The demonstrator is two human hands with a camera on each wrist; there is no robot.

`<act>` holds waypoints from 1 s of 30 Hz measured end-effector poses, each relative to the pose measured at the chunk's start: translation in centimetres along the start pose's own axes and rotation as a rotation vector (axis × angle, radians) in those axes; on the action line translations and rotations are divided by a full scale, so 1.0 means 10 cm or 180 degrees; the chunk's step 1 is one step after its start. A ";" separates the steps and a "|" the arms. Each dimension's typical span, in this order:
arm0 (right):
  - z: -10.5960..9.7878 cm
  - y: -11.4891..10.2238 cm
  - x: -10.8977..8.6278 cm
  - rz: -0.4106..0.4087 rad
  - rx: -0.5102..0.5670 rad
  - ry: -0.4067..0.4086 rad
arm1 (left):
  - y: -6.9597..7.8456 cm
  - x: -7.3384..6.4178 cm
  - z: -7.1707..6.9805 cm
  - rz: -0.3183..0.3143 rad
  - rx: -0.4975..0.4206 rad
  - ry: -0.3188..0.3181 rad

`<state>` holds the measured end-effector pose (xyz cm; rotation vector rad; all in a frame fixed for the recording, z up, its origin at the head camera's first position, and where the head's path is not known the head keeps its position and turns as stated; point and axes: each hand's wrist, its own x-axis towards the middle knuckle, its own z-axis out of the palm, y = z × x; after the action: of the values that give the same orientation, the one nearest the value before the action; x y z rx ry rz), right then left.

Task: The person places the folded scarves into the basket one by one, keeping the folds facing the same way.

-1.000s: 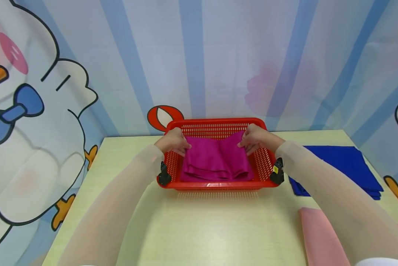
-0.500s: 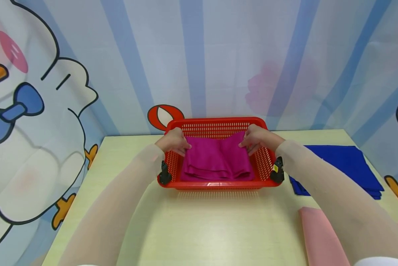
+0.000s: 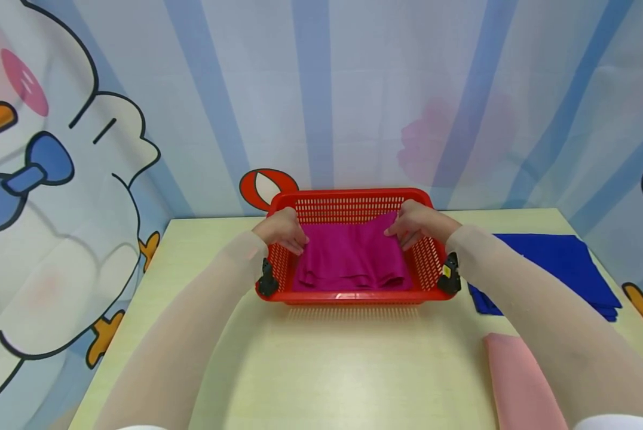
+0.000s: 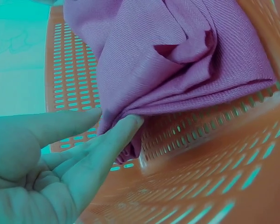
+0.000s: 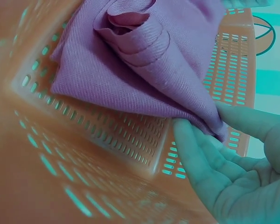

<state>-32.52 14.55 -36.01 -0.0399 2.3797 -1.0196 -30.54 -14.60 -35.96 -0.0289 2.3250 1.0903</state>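
A folded magenta cloth [image 3: 348, 257] lies inside the red perforated plastic basket [image 3: 354, 297]. My left hand [image 3: 284, 230] pinches its far left corner between thumb and fingers. At the far right corner, my right hand [image 3: 418, 223] does the same, and that corner is drawn up higher. Both wrist views tint the cloth purple; in the left wrist view the thumb and a finger of the left hand [image 4: 60, 158] meet at its gathered corner. Layered folds show at the cloth's side in the right wrist view, where the right hand [image 5: 238, 163] grips the tip.
The basket stands at the back of the pale wooden table [image 3: 343, 364], close to a printed curtain [image 3: 354, 107]. To its right lies a folded blue cloth [image 3: 558, 263]. Nearer, a pink cloth [image 3: 520, 382] is partly hidden under the right forearm.
The magenta cloth's left part has settled slightly lower and its front folds have shifted a little. Both hands stay at the same corners; the basket has not moved.
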 end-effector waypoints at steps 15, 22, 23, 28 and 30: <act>-0.20 0.00 -0.17 -0.0342 0.0246 -0.0008 | 0.02 -0.07 -0.05 0.0098 -0.0127 0.0218; -0.26 -0.01 -0.25 -0.0477 0.0368 -0.0115 | 0.01 -0.15 -0.12 0.0297 -0.0095 0.0301; -0.27 -0.01 -0.26 -0.0495 0.0370 -0.0128 | 0.01 -0.16 -0.13 0.0329 -0.0098 0.0310; -0.31 -0.01 -0.32 -0.0583 0.0362 -0.0133 | 0.02 -0.21 -0.16 0.0414 -0.0128 0.0363; -0.33 -0.01 -0.34 -0.0606 0.0392 -0.0112 | 0.02 -0.22 -0.17 0.0439 -0.0122 0.0394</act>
<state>-31.28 17.44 -32.46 -0.2413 2.3099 -1.2416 -29.54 -16.20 -33.83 0.0518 2.4461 1.2326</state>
